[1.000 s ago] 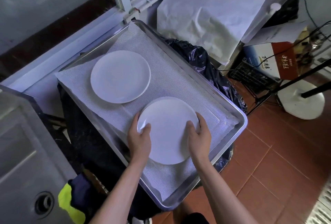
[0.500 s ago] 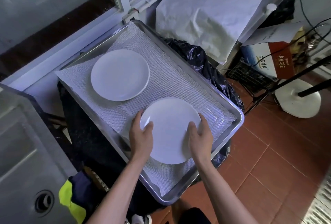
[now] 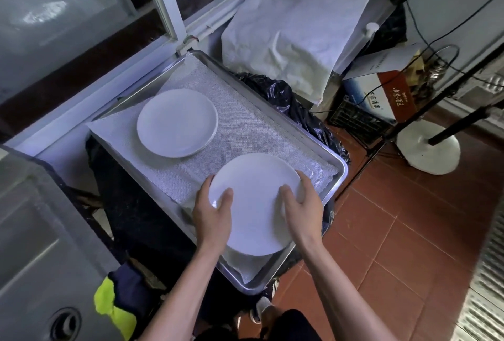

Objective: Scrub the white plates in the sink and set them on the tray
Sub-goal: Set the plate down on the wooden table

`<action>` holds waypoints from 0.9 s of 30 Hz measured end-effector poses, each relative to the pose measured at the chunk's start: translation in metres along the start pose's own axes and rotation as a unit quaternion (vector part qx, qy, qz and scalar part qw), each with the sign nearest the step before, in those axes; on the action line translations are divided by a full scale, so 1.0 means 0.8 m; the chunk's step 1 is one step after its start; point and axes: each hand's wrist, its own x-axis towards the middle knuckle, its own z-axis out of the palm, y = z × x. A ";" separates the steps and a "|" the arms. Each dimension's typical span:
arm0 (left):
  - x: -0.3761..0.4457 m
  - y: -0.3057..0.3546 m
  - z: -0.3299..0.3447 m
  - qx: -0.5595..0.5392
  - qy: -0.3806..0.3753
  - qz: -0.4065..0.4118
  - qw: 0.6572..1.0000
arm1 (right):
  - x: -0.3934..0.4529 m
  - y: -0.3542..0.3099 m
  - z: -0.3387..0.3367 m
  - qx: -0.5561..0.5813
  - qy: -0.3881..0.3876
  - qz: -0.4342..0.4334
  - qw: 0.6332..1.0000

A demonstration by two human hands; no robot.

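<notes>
A metal tray (image 3: 336,177) lined with a white mesh mat stands over a black-bagged bin. One white plate (image 3: 177,122) lies flat at the tray's far left. A second white plate (image 3: 255,198) sits over the tray's near right part. My left hand (image 3: 212,218) grips its left rim, thumb on top. My right hand (image 3: 302,207) grips its right rim, thumb on the plate's face. Whether this plate rests on the mat or hovers just above it, I cannot tell.
A steel sink (image 3: 41,245) with a drain (image 3: 65,323) lies at the left. A window ledge (image 3: 131,68) runs behind the tray. White sacks (image 3: 294,29), a printed box (image 3: 381,98) and a fan base (image 3: 428,149) crowd the red tiled floor at right.
Both hands have kept hold of the near plate. The plate has stayed over the same near part of the tray, shifting only slightly as the camera moved.
</notes>
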 end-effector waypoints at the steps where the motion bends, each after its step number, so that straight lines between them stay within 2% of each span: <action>1: -0.005 0.003 -0.003 0.004 -0.004 0.010 1.000 | -0.009 0.000 -0.003 0.002 0.008 -0.001 1.000; 5: -0.024 0.014 -0.017 0.023 -0.022 0.043 0.999 | -0.052 -0.008 -0.017 0.006 0.055 -0.009 0.998; 15: -0.103 0.029 -0.025 0.044 -0.167 0.115 0.978 | -0.178 -0.004 -0.080 0.058 0.200 0.013 0.978; 24: -0.229 0.020 0.042 0.072 -0.332 0.140 0.930 | -0.297 0.072 -0.190 0.103 0.333 0.070 0.935; 27: -0.289 0.017 0.079 0.098 -0.377 0.178 0.904 | -0.340 0.101 -0.236 0.130 0.386 0.086 0.909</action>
